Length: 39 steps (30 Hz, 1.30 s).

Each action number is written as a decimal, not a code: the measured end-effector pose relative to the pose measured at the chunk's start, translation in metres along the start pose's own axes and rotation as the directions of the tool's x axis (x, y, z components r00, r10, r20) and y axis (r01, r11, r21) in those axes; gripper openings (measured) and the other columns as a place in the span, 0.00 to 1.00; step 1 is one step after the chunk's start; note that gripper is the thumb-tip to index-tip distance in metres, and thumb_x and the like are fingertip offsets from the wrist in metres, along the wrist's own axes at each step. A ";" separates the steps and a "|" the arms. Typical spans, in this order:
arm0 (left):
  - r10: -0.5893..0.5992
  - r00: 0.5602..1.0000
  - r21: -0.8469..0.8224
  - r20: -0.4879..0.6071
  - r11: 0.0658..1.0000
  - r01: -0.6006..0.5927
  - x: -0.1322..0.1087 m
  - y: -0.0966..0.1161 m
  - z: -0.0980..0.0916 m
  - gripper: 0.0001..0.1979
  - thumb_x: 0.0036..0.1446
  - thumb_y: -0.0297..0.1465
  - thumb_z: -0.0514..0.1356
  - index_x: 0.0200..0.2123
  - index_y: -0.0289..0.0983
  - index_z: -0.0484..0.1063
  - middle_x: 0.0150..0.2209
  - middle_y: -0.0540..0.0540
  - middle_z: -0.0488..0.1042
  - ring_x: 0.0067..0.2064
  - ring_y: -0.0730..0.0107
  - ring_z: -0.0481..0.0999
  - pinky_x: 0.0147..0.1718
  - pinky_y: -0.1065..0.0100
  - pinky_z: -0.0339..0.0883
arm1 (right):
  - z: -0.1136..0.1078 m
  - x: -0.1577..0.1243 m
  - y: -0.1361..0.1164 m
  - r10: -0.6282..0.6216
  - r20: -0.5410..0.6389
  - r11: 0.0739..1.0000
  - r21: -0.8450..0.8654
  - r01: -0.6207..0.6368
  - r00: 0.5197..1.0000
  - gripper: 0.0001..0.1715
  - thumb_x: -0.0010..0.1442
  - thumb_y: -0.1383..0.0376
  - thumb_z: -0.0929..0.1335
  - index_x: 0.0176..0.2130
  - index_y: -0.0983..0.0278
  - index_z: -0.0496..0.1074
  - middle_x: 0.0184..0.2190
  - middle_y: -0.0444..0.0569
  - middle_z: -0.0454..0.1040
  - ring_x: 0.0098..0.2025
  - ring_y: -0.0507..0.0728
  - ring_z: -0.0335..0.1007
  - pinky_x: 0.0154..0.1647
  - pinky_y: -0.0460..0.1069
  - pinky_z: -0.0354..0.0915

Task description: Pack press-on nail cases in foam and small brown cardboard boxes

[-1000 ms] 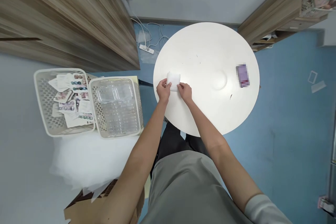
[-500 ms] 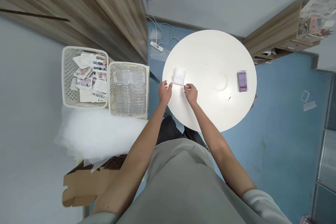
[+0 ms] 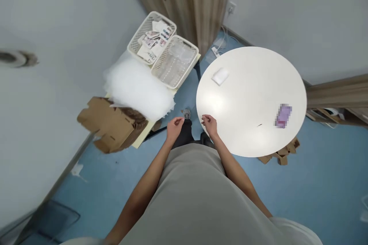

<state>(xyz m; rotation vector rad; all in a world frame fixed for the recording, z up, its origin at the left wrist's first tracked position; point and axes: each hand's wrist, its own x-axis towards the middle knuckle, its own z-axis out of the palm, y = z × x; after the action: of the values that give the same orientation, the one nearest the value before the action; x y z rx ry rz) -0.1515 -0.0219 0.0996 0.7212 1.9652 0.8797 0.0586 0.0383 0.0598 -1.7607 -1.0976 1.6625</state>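
You seem to be between handling steps: the flat white wrapped packet lies on the round white table, beyond and apart from both hands. Your left hand hangs off the table, near the pile of translucent white sheets, and your right hand is at the table's edge. Both look empty, fingers loosely curled, so picking up anything calls for a reach and wider fingers.

Wearing a plain grey shirt, soft creases running down its front. Pale short sleeves are flanking the shirt. Dark trousers are showing beyond the shirt's hem; farther from the shirt, a grey shoe is bearing darker markings.
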 end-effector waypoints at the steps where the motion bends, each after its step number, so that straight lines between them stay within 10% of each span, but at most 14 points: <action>1: -0.010 0.997 -0.023 -0.071 1.000 0.009 -0.009 -0.006 -0.010 0.18 0.58 0.48 0.68 0.39 0.39 0.82 0.42 0.38 0.87 0.46 0.51 0.86 0.53 0.53 0.80 | 0.000 -0.003 0.002 -0.009 0.026 1.000 0.007 0.009 1.000 0.23 0.66 0.45 0.70 0.45 0.60 0.81 0.43 0.53 0.86 0.36 0.60 0.84 0.43 0.55 0.79; 12: -0.043 0.800 0.028 -0.598 0.997 0.074 -0.045 -0.077 -0.161 0.17 0.62 0.32 0.61 0.51 0.32 0.79 0.53 0.33 0.84 0.55 0.55 0.85 0.62 0.54 0.78 | 0.027 -0.047 -0.012 -0.108 0.197 0.994 0.046 0.101 0.974 0.29 0.63 0.40 0.72 0.47 0.61 0.81 0.43 0.54 0.85 0.39 0.59 0.83 0.47 0.55 0.78; 18: 0.104 0.864 0.423 -0.493 0.896 0.134 -0.032 -0.107 -0.229 0.25 0.62 0.36 0.65 0.58 0.29 0.79 0.63 0.27 0.79 0.68 0.39 0.76 0.72 0.43 0.66 | 0.058 -0.095 -0.012 -0.135 0.199 0.991 0.048 0.128 0.971 0.30 0.63 0.40 0.73 0.46 0.61 0.82 0.42 0.53 0.85 0.40 0.58 0.82 0.47 0.54 0.78; 28: 0.184 0.952 0.564 -0.245 0.826 -0.015 -0.004 -0.139 -0.260 0.24 0.64 0.37 0.61 0.58 0.31 0.80 0.60 0.27 0.80 0.65 0.38 0.76 0.70 0.43 0.66 | 0.086 -0.175 0.003 -0.154 0.083 0.988 0.023 0.153 0.985 0.28 0.62 0.41 0.74 0.45 0.61 0.83 0.42 0.53 0.85 0.39 0.59 0.82 0.45 0.54 0.77; 39: 0.217 0.969 0.622 -0.120 0.777 -0.097 0.000 -0.139 -0.263 0.24 0.73 0.36 0.51 0.58 0.30 0.81 0.57 0.25 0.80 0.62 0.38 0.78 0.65 0.45 0.70 | 0.097 -0.192 0.005 -0.158 -0.007 0.987 0.037 0.158 0.987 0.32 0.58 0.38 0.75 0.45 0.62 0.83 0.41 0.53 0.85 0.38 0.59 0.81 0.45 0.54 0.76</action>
<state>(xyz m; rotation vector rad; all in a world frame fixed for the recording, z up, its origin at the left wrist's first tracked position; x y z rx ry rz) -0.4008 -0.1847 0.0933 1.2281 2.4169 0.3851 -0.0234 -0.1367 0.1546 -1.6085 -1.1646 1.5731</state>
